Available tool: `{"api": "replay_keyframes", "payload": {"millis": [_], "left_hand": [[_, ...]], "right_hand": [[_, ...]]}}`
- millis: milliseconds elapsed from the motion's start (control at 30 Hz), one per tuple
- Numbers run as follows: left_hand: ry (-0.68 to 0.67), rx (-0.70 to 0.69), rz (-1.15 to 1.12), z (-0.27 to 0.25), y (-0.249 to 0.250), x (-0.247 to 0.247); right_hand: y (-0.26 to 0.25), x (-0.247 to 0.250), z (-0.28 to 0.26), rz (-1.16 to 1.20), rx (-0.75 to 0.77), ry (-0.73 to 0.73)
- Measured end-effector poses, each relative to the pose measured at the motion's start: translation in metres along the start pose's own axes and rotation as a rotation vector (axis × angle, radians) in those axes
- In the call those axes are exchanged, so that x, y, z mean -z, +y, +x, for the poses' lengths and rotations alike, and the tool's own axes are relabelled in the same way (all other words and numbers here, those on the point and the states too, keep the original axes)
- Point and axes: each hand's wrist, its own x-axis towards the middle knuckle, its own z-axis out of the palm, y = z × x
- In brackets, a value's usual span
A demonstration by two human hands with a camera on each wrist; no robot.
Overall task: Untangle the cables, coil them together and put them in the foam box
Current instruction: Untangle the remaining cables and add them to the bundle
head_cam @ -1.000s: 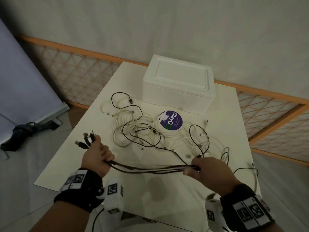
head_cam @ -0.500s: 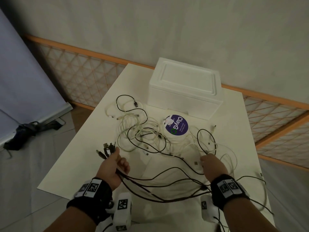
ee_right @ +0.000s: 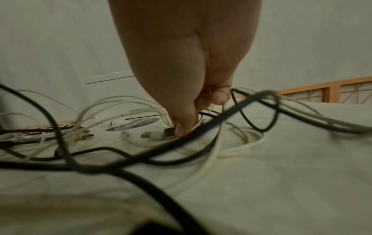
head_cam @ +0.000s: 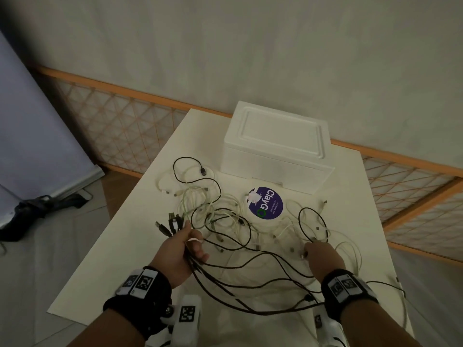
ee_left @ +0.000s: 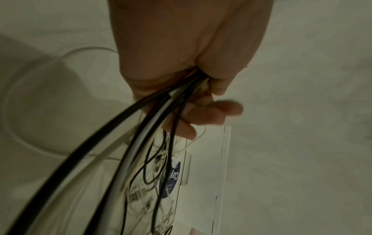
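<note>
We saw the left hand [head_cam: 179, 249] clamped around a bundle of black cables [head_cam: 240, 276], plugs sticking out beyond it. The right hand [head_cam: 323, 255] pinched a white cable's plug [ee_right: 169, 132] on the bench [head_cam: 140, 246], in the tangle before the closed foam box [head_cam: 273, 156].

White worktop [head_cam: 363, 186] under it all, round purple-labelled lid [head_cam: 266, 206] reading ClayGo ahead of the hand and between both, orange lattice fence [head_cam: 120, 126] beyond the far edge, dark bundle on the floor [head_cam: 37, 209] far left, pale wall [head_cam: 250, 46] behind.
</note>
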Motion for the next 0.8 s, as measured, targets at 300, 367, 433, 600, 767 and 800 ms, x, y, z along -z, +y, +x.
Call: {"api": "replay_keyframes", "payload": {"millis": [300, 367, 433, 600, 767, 800], "left_hand": [[-0.138, -0.041, 0.198, 0.012, 0.009, -0.019], [-0.176, -0.067, 0.154, 0.010, 0.015, -0.027], [-0.223, -0.108, 0.136, 0.006, 0.020, -0.040], [-0.335, -0.229, 0.412, -0.001, 0.024, -0.061], [-0.350, -0.339, 0.434, 0.006, 0.042, -0.055], [-0.331, -0.387, 0.420, 0.010, 0.048, -0.051]], "right_hand": [[-0.053, 0.068, 0.000, 0.712, 0.135, 0.360], [-0.068, 0.091, -0.012, 0.818, 0.224, 0.357], [-0.083, 0.110, -0.025, 0.834, 0.290, 0.321], [-0.126, 0.137, -0.052, 0.703, 0.470, 0.368], [-0.144, 0.145, -0.064, 0.589, 0.487, 0.383], [-0.142, 0.146, -0.065, 0.602, 0.449, 0.364]]}}
